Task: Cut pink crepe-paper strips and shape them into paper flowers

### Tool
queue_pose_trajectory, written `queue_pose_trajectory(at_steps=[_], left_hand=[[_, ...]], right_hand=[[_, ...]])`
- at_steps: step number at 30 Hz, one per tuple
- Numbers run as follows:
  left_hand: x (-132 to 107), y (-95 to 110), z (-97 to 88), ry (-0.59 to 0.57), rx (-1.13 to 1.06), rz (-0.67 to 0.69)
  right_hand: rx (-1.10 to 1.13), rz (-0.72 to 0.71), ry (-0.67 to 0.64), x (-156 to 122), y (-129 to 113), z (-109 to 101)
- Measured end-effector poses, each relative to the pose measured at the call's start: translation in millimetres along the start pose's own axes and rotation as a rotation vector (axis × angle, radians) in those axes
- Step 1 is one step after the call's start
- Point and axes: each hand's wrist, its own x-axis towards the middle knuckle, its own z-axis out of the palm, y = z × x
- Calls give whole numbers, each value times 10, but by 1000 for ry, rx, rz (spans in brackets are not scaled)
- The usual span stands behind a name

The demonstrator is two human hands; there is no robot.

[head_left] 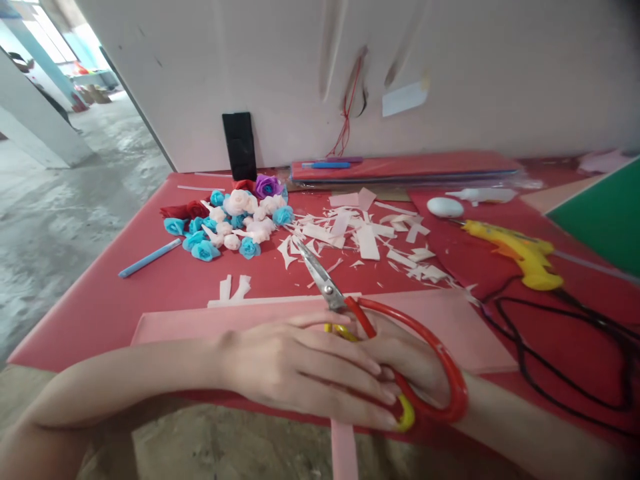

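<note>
My left hand [285, 363] reaches across in front of my right hand [403, 353], its fingers close together and slightly bent. A pink paper strip [345, 450] hangs from beneath it past the table edge; the grip itself is hidden. The scissors [327, 287] have a large red handle loop around my right hand, and yellow parts show between and below the fingers. Their blades point away from me, over the scraps. Most of my right fingers are covered. Under both hands lies a flat stack of pink paper sheets [175, 327].
Pale paper scraps [369, 241] lie beyond the blades. Blue, pink, red and purple paper flowers [205, 250] cluster left, by a blue pen [150, 258]. A yellow glue gun [530, 253] with a black cord lies right. A black phone [239, 145] leans against the panel.
</note>
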Motion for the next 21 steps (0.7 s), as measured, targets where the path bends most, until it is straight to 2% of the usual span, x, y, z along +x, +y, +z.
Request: queue_pose_trajectory(at_steps=[4,7,10,21], left_hand=[[43,37,25,-40,-195,-34],[63,63,29,-22,-295,-80],[64,68,42,15,-364,-69],[57,92,83,81,-641,-203]], right_hand=[[68,2,20,42,116,23],[101,3,22,71,172,29],[106,3,23,82,186,50],[-41,4,27,84,218,107]])
